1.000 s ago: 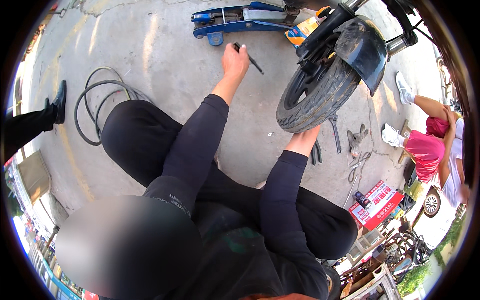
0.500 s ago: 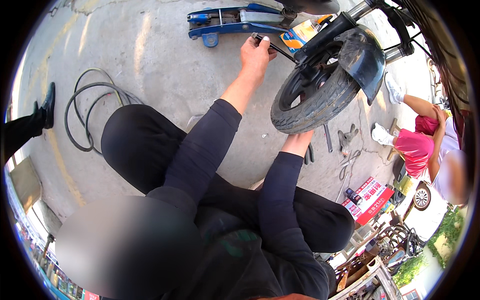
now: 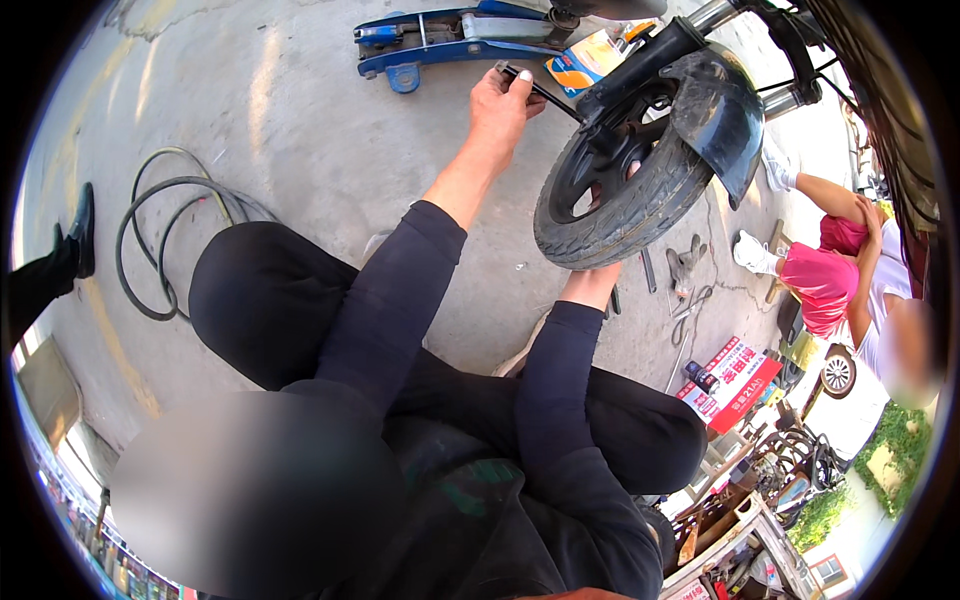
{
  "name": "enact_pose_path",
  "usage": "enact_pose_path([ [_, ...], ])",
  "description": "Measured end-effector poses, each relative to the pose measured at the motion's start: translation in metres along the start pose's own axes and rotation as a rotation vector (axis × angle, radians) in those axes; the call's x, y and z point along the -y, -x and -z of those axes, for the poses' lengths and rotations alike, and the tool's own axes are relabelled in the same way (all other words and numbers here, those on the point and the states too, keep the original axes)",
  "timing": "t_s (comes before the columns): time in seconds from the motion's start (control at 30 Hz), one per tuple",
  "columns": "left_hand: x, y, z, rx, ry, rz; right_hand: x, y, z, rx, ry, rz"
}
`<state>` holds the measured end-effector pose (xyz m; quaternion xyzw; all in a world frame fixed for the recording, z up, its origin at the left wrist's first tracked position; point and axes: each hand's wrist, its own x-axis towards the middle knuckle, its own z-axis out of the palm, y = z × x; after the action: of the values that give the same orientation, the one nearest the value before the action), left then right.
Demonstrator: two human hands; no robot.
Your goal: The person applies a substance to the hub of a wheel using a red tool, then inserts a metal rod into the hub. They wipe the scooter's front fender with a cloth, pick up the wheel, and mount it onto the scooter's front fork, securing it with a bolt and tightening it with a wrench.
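Note:
My left hand (image 3: 498,112) is closed round the outer end of a long black wrench (image 3: 553,101), whose other end meets the wheel hub beside the lower fork leg. The motorcycle's front wheel (image 3: 625,215) has a worn black tyre and dark spokes, with a dusty black mudguard (image 3: 722,135) over it. Behind the tyre passes my right hand (image 3: 592,286); only its wrist and a bit of finger between the spokes show, so its grip is hidden. The front fork (image 3: 655,65) runs up to the right from the hub.
A blue floor jack (image 3: 460,42) stands beyond the wheel, near an orange-and-white box (image 3: 588,64). Hose coils (image 3: 130,225) lie left. Right are gloves (image 3: 686,265), pliers-like tools (image 3: 690,312), a red-and-white box (image 3: 735,385) and a seated person (image 3: 825,280). Another person's shoe (image 3: 84,230) is far left.
The view has shifted slightly, so most things sit a little further left. My left hand stays on the wrench and my right stays behind the wheel; the wrench's angle looks nearly the same.

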<state>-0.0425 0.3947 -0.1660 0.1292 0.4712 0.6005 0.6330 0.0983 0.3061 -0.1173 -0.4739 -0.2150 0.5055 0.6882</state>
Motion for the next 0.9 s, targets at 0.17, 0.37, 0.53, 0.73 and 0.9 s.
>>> enact_pose_path([
  [0.17,-0.001,0.004,0.001,0.017,0.030,-0.030,0.000,-0.004,0.004,-0.011,-0.014,0.007],
  [0.37,-0.012,-0.002,0.001,0.035,-0.017,0.080,-0.004,-0.017,0.021,-0.052,-0.010,-0.063],
  [0.53,0.000,-0.018,0.012,-0.042,0.062,0.239,-0.012,-0.022,0.021,-0.153,-0.052,-0.106],
  [0.73,-0.003,-0.013,-0.011,0.026,-0.096,0.230,-0.038,-0.058,0.050,-0.153,-0.087,-0.152],
  [0.9,0.006,-0.020,-0.004,0.061,-0.043,0.330,-0.024,-0.053,0.046,-0.104,-0.070,-0.185],
])
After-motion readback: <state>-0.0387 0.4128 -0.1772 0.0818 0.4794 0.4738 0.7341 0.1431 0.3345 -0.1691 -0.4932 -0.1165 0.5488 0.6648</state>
